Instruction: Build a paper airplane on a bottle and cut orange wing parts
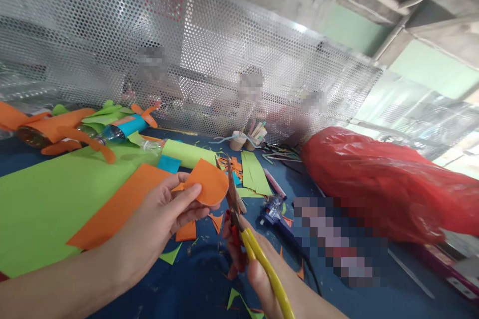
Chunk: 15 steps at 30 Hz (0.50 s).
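Note:
Between the thumb and fingers of my left hand (164, 209) is a piece of orange paper (207, 183) with a rounded lower right edge. My right hand (258, 264) grips scissors (245, 237) with one yellow and one red handle. Their blades are parted and point up and away, right beside the paper's right edge. Whether the blades touch the paper I cannot tell. Under my left forearm lie a large green sheet (48, 204) and an orange strip (116, 209). Small orange and green scraps (172, 254) are scattered on the blue table around my hands.
A blue glue gun (277, 217) with a cord lies right of the scissors. Further right is a big red plastic bag (366, 179). Paper-wrapped bottles (125, 128) stand back left; cups of markers (256, 134) are at the back. People sit behind a perforated metal screen (209, 55).

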{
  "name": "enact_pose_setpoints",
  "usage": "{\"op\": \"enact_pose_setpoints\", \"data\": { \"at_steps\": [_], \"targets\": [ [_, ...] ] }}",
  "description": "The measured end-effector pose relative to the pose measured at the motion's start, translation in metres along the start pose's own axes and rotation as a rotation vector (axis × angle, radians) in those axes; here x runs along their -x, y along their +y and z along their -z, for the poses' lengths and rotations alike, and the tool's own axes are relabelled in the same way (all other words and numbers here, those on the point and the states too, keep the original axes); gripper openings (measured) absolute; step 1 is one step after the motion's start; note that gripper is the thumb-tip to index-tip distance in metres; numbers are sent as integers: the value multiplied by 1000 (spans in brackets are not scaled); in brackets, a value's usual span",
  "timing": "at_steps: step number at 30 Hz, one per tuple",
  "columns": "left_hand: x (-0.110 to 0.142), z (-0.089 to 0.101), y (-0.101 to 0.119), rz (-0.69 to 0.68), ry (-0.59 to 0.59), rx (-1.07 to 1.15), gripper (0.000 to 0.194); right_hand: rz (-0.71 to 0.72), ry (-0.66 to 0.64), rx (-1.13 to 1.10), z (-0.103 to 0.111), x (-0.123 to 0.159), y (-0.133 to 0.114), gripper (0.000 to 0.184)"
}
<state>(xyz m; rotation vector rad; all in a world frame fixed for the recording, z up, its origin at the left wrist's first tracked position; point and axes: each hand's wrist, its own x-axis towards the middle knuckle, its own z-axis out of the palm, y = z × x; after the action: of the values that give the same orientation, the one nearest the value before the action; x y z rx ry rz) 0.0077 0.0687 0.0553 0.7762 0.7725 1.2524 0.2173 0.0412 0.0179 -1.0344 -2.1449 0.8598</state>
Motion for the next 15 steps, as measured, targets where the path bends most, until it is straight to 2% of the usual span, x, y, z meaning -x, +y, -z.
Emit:
{"op": "enact_pose_setpoints", "data": {
  "at_steps": [4, 15],
  "targets": [
    [4, -3, -1, 19, 46, 29, 39, -15, 1, -83, -4, -2, 1, 63],
    [5, -4, -3, 37, 29, -4, 39, -3, 12, -97, -2, -3, -3, 65]
  ]
}}
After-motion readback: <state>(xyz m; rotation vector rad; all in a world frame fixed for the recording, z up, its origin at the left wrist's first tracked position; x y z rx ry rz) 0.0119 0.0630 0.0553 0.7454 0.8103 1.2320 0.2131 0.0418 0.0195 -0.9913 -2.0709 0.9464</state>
